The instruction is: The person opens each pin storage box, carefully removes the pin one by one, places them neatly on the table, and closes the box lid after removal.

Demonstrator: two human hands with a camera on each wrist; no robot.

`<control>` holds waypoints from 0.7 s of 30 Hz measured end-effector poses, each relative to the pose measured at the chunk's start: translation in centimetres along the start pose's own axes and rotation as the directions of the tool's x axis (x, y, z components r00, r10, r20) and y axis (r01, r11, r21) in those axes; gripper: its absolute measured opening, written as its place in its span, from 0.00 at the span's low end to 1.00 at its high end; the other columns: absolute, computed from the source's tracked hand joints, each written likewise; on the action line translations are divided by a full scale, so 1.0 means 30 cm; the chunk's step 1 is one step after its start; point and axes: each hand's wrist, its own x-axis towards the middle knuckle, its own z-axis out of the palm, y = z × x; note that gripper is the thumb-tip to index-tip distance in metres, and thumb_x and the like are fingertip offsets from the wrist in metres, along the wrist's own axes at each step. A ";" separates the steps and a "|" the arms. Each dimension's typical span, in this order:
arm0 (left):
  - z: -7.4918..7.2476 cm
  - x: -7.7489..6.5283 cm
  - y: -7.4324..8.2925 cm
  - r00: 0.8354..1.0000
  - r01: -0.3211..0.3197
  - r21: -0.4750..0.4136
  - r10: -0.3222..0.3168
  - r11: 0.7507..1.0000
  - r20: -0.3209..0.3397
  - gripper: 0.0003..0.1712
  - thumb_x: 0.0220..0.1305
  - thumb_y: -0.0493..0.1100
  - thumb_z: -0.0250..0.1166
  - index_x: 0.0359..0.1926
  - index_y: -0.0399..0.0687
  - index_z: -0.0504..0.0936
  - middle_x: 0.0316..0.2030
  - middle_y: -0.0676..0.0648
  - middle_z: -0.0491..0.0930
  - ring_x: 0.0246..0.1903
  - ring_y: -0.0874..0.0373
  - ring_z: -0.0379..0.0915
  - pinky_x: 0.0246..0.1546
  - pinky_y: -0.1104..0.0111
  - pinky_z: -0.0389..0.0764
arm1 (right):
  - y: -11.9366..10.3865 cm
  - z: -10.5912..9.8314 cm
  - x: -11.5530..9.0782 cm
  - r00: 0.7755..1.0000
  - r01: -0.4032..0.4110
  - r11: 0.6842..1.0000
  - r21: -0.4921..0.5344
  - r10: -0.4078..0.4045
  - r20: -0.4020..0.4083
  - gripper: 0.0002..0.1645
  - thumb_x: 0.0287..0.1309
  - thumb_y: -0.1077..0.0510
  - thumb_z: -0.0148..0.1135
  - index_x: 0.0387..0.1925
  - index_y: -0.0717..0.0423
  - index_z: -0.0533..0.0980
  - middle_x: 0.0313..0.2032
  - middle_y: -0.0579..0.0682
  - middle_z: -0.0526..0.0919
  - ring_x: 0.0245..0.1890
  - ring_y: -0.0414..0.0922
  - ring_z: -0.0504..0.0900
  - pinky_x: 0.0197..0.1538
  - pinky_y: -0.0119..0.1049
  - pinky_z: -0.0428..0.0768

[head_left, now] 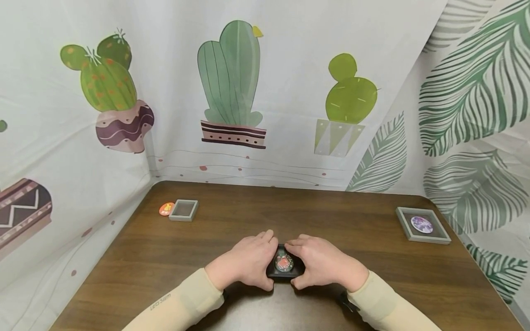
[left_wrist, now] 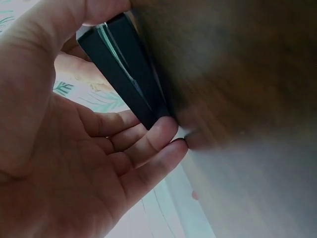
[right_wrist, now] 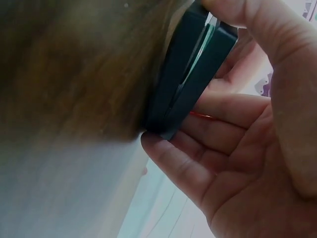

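In the head view a small black display frame [head_left: 283, 276] lies near the middle front of the table, with a round dark badge bearing a red design [head_left: 284, 262] in its centre. My left hand [head_left: 253, 258] grips the frame's left side, thumb at the near edge and fingers at the far edge. My right hand [head_left: 320, 261] grips the right side the same way. Both wrist views show the frame from the side: in the left one, a pale green film shows in a slit along the black edge [left_wrist: 106, 69], and in the right one a similar slit runs along the frame [right_wrist: 208, 74].
At the back left of the brown table [head_left: 265, 211] is a grey square frame [head_left: 183, 219], partly beside a round orange-red badge [head_left: 166, 209]. Another grey frame [head_left: 428, 239] at the right holds a purple-white round badge [head_left: 422, 225]. A cactus-print cloth [head_left: 290, 92] hangs behind.
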 end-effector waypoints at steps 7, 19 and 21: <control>-0.008 -0.005 -0.010 1.000 0.019 -0.077 -0.018 0.997 0.007 0.44 0.29 0.68 0.73 0.45 0.49 0.71 0.38 0.54 0.63 0.35 0.62 0.64 0.34 0.69 0.74 | 0.016 -0.004 -0.005 0.999 -0.028 0.995 0.100 0.024 0.040 0.48 0.38 0.37 0.71 0.59 0.61 0.75 0.55 0.50 0.79 0.52 0.40 0.74 0.55 0.33 0.73; -0.011 -0.018 -0.030 0.999 0.030 -0.150 -0.026 0.988 0.025 0.46 0.31 0.71 0.75 0.48 0.50 0.72 0.39 0.55 0.64 0.38 0.63 0.64 0.35 0.69 0.74 | 0.035 -0.015 -0.015 0.997 -0.046 0.974 0.224 0.031 0.071 0.46 0.47 0.37 0.69 0.62 0.60 0.73 0.59 0.47 0.75 0.56 0.38 0.69 0.57 0.34 0.71; -0.011 -0.019 -0.032 0.999 0.032 -0.154 -0.028 0.988 0.028 0.46 0.32 0.71 0.75 0.48 0.51 0.72 0.39 0.56 0.64 0.38 0.63 0.65 0.35 0.69 0.75 | 0.036 -0.014 -0.016 0.997 -0.048 0.974 0.222 0.033 0.074 0.46 0.47 0.37 0.69 0.62 0.60 0.73 0.59 0.47 0.73 0.56 0.38 0.69 0.57 0.34 0.71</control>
